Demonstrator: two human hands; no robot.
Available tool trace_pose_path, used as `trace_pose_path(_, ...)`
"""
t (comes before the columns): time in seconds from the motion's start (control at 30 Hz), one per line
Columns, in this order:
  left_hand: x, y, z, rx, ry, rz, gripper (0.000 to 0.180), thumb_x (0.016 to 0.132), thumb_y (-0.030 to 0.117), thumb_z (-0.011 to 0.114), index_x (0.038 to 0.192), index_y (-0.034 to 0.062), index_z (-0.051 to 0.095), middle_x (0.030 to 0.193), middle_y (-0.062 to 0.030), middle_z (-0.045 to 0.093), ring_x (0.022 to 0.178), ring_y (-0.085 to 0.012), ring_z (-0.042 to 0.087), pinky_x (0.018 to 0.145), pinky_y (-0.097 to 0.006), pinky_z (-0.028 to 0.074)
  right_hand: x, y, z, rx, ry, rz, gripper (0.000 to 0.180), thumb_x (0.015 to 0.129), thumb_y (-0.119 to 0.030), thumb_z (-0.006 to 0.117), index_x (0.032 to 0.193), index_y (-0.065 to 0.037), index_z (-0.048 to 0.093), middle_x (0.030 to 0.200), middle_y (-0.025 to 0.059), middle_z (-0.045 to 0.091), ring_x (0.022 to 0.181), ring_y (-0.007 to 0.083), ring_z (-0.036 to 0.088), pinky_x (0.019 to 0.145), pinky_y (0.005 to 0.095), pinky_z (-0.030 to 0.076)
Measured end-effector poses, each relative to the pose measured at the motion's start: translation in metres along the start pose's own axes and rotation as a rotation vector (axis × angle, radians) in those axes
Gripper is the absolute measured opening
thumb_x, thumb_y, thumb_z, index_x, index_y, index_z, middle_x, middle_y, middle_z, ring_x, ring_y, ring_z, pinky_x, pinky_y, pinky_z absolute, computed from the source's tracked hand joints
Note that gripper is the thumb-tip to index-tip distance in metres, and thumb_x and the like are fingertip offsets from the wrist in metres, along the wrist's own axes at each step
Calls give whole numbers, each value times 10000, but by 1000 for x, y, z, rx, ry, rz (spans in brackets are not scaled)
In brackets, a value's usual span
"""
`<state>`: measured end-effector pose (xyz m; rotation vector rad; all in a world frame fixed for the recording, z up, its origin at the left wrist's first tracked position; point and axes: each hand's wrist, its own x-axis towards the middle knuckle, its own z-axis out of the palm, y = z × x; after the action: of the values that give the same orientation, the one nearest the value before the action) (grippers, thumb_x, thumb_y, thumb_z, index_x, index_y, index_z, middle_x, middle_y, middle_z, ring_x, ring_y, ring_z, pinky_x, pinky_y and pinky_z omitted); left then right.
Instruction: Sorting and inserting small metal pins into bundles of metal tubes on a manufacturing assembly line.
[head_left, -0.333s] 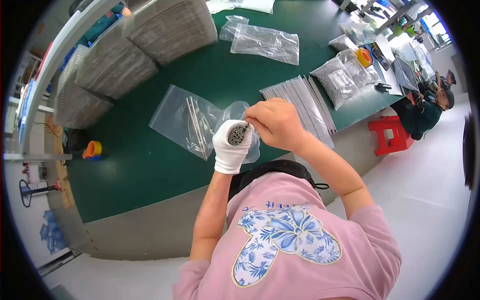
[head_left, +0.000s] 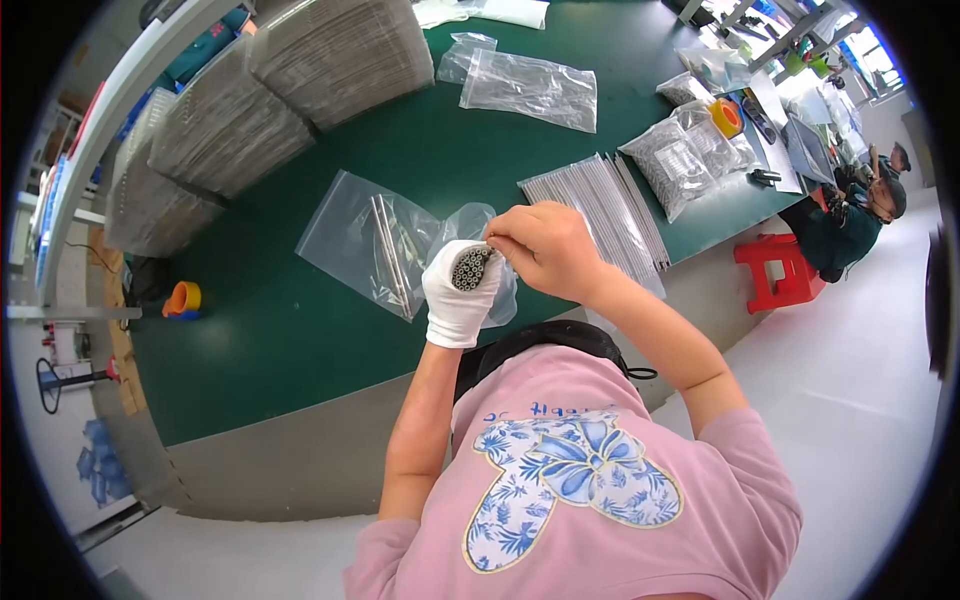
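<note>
Over the near side of the smooth green tabletop [head_left: 260, 360], the white fabric-gloved left hand [head_left: 456, 314] wraps its fingers around a bundle of slim metal tubes [head_left: 470, 270], round hollow ends facing up, long axis roughly upright. At the bundle's right rim, the bare right hand [head_left: 548, 248] has thumb and forefinger pressed together, on what I cannot tell. A clear, creased plastic bag [head_left: 340, 230] lies left.

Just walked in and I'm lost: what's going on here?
At a green table, someone's gloved left hand grips a bundle of thin metal tubes. The bare right hand is at its edge; whether it pinches a tube is unclear. A clear bag and loose rods lie to the left, a row of rods to the right.
</note>
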<state>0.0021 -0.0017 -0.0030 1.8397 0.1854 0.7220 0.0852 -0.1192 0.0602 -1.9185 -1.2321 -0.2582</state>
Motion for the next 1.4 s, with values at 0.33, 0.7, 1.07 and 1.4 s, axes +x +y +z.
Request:
trace_pose_path(0.33, 2, -1, -2, 25, -8, 18, 141, 684, 36, 714, 785, 41, 616, 715, -82, 603, 624, -213, 585, 594, -290, 470, 15, -10, -9, 37, 53, -49, 79, 749, -64, 613, 807, -86, 565, 715, 42, 597, 628, 243, 571, 569, 341, 433)
trace_pose_path(0.7, 5, 1, -1, 19, -20, 34, 156, 681, 42, 718, 796, 42, 614, 718, -82, 602, 618, -208, 583, 591, -284, 471, 8, 1, 3, 80, 7, 60, 44, 756, -84, 614, 792, -84, 589, 717, 43, 603, 631, 249, 573, 577, 338, 434)
trace_pose_path(1.07, 4, -3, 2, 2, -3, 40, 168, 679, 60, 724, 802, 46, 610, 724, -88, 602, 618, -228, 583, 585, -299, 473, 11, 2, -1, -36, -22, 6, 57, 714, -98, 633, 761, -101, 601, 686, 19, 599, 597, 240, 559, 558, 334, 428)
trace_pose_path(1.4, 3, -2, 0, 24, -28, 26, 167, 678, 66, 728, 790, 46, 605, 711, -88, 597, 609, -232, 580, 578, -301, 471, 5, -1, -2, -51, -28, -35, 61, 698, -65, 632, 751, -87, 612, 674, 28, 607, 571, 234, 560, 526, 321, 425)
